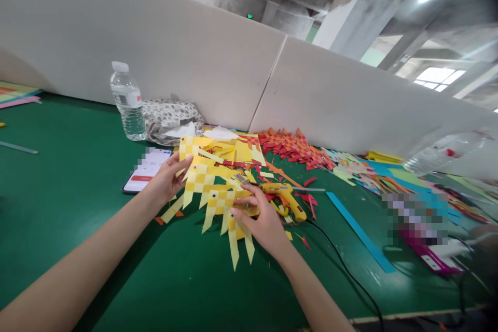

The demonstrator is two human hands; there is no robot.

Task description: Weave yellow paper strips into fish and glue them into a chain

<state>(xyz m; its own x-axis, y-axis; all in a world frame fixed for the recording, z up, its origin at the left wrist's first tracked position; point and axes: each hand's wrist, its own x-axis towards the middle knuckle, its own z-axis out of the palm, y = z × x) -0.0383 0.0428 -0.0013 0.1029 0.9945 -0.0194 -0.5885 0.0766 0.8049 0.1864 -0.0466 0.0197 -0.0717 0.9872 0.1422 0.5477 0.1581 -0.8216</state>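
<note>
Several yellow woven paper fish [212, 187] lie in an overlapping pile on the green table [70, 207]. My left hand [169, 176] pinches the left edge of the pile, thumb on top near a checkered piece. My right hand [260, 218] grips the lower right fish, fingers curled over it, its paper tails hanging toward me. A yellow glue gun [286, 197] lies just right of my right hand, its black cord [342, 264] trailing to the table's front edge.
A phone [148, 168] lies left of the pile, behind it a water bottle [127, 101] and a patterned cloth bag [171, 119]. Red-orange woven fish [298, 148], coloured paper strips and a blue strip [360, 231] spread rightward. White partitions [194, 57] back the table.
</note>
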